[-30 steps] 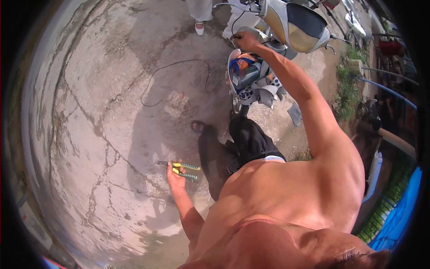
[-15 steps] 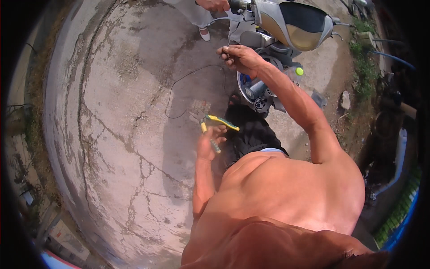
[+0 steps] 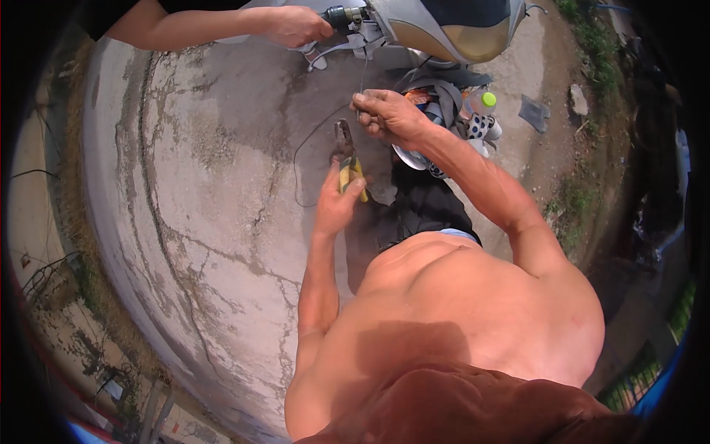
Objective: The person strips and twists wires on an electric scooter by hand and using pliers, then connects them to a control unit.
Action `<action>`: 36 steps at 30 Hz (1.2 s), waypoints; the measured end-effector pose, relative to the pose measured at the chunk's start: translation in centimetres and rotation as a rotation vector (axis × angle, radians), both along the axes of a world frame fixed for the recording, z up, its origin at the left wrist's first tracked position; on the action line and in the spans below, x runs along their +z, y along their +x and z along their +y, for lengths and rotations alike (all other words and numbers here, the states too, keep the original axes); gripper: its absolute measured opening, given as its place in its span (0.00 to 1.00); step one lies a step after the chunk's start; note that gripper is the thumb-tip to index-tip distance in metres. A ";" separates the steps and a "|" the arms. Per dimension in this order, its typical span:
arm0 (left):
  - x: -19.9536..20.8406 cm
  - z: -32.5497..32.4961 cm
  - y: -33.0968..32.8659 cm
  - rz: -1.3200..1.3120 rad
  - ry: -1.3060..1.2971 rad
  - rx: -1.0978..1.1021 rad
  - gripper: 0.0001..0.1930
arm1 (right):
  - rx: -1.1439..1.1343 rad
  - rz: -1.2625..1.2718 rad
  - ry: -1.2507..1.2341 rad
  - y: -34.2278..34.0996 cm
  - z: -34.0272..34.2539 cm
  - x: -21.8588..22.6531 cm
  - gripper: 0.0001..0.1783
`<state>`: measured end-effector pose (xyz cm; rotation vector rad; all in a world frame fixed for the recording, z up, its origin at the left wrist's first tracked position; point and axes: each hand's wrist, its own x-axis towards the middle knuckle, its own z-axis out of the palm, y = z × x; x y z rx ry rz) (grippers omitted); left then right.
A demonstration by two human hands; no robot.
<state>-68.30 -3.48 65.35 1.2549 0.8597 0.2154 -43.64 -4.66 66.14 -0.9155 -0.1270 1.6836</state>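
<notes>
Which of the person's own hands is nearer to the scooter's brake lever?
Right. The right hand pinches a thin cable just below the brake lever. The left hand is lower, gripping yellow-handled pliers.

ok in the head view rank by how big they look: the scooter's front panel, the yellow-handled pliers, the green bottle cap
1. scooter's front panel, by far the largest, though partly cut off at the top edge.
2. yellow-handled pliers in the left hand, mid-sized.
3. green bottle cap, smallest.
</notes>
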 end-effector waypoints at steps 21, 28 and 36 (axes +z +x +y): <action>3.4 9.6 -1.5 0.087 0.462 -0.451 0.19 | -0.116 -0.560 -0.082 -2.8 1.7 1.3 0.21; 3.1 9.6 -1.4 0.121 0.619 -0.431 0.18 | -0.091 -0.511 -0.096 -2.5 2.0 1.2 0.20; 2.4 7.6 -0.9 0.186 0.163 -0.296 0.13 | -0.267 -0.893 -0.090 -2.3 -0.5 2.7 0.17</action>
